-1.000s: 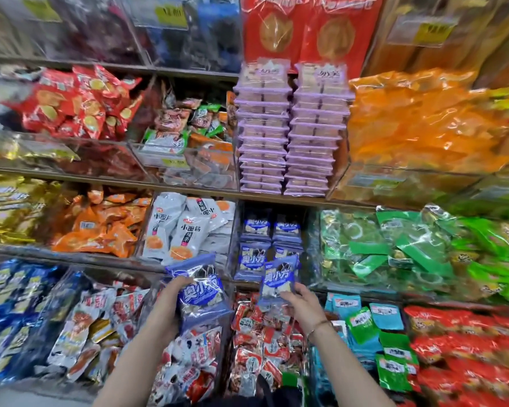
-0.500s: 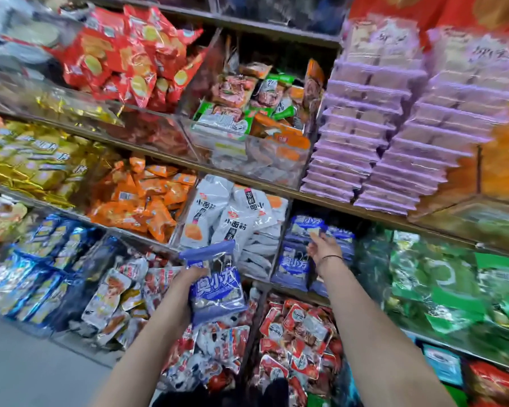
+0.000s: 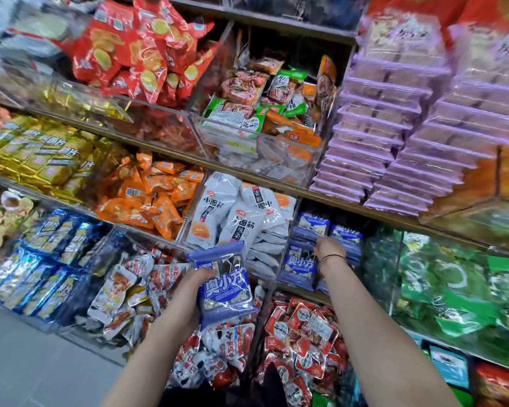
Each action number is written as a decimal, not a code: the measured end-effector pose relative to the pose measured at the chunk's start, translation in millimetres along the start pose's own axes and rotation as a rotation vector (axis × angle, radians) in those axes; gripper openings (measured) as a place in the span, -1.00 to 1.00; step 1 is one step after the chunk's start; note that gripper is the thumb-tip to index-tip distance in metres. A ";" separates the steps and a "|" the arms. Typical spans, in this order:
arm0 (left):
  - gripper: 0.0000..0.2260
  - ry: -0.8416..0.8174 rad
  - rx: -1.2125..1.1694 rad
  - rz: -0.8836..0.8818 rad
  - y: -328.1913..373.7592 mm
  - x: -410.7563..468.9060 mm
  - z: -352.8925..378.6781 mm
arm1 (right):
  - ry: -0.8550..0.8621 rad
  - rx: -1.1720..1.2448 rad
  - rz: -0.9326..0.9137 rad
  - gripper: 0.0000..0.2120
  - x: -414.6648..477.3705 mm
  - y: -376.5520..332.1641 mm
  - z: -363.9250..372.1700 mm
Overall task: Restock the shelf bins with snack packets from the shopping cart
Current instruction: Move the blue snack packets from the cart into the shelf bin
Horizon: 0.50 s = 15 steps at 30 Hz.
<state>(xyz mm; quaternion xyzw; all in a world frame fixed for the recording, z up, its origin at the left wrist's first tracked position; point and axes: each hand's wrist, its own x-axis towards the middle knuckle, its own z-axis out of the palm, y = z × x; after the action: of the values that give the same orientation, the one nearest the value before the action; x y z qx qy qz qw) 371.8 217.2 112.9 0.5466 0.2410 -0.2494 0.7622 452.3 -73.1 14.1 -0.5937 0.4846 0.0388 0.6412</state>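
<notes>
The left hand [image 3: 199, 279] grips a stack of blue snack packets [image 3: 225, 289] by one edge, in front of the shelves. The right hand [image 3: 329, 248] reaches among the matching shelved packets [image 3: 299, 262], and I cannot tell its grip because the fingers are hidden. Held that way, the slick stack could fan apart and drop onto the red packets [image 3: 306, 324] below.

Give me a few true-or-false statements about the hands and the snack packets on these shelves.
1. The left hand holds a blue packet. True.
2. The right hand rests on the floor. False: it reaches among the shelved blue packets.
3. Purple packs are stacked higher up than the right hand. True.
4. The orange packets lie right of the white packets. False: they lie left of them.
</notes>
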 end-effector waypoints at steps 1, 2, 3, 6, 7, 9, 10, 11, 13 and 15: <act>-0.96 -0.001 -0.005 0.008 -1.4 -0.2 -0.6 | 0.012 0.002 -0.015 -0.55 -5.0 0.0 -1.0; -0.96 -0.003 -0.011 0.019 -2.1 -1.0 -0.5 | 0.012 -0.001 -0.029 -0.48 -11.8 0.8 -3.6; -0.96 -0.006 -0.013 0.031 -3.5 -0.8 -1.3 | -0.008 0.015 -0.042 -0.44 -19.5 2.4 -6.9; -0.96 -0.034 -0.024 0.016 -8.5 -3.1 1.5 | -0.126 0.113 -0.025 -0.47 -63.4 10.3 -20.3; -0.95 -0.044 -0.023 0.002 -11.8 -3.8 3.7 | -0.164 0.065 -0.053 -0.51 -83.2 14.7 -25.3; -0.94 -0.047 -0.005 -0.017 -18.5 -4.3 10.1 | -0.331 -0.062 -0.124 -0.66 -124.2 25.9 -33.4; -0.93 -0.045 0.013 -0.024 -21.9 -5.3 14.0 | -0.442 -0.119 -0.144 -0.71 -144.5 31.9 -36.5; -0.92 -0.048 0.032 -0.028 -25.8 -5.5 17.8 | -0.539 -0.169 -0.159 -0.73 -163.1 37.3 -38.9; -0.87 -0.062 0.095 -0.020 -32.4 -7.7 25.6 | -0.637 -0.307 -0.218 -0.77 -190.4 46.4 -43.4; -0.83 -0.096 0.157 0.005 -39.8 -9.9 33.5 | -0.610 -0.394 -0.266 -0.78 -203.9 51.1 -47.8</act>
<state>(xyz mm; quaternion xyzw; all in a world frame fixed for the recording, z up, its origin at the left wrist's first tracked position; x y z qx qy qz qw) 341.8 175.3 100.4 0.5926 0.1826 -0.2913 0.7284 285.3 10.8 121.6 -0.7241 0.1737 0.2226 0.6292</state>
